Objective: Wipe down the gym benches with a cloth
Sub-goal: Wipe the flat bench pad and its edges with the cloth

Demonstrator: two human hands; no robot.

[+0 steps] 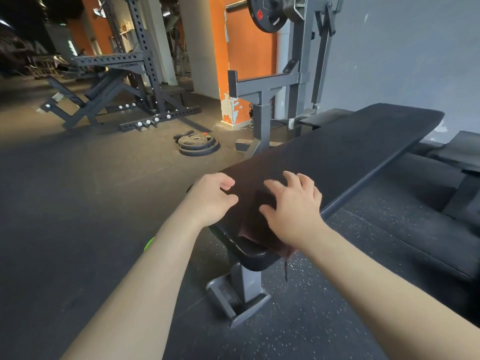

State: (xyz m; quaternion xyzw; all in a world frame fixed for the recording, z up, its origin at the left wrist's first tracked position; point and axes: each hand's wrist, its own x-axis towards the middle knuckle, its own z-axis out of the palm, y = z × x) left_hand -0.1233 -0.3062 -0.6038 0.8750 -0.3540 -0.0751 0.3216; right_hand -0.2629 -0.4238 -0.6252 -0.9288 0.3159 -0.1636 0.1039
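Note:
A long black padded bench runs from the lower middle up to the right on a grey steel leg. A dark maroon cloth lies on the bench's near end, one frayed corner hanging over the edge. My right hand lies over the cloth with fingers spread. At the left edge of the near end sits my left hand, fingers loosely curled; whether it grips the cloth is hidden.
A grey bench-press stand with a loaded barbell plate rises behind the bench. Stacked weight plates lie on the black rubber floor. A squat rack stands far left. Dark pads sit at right by the grey wall.

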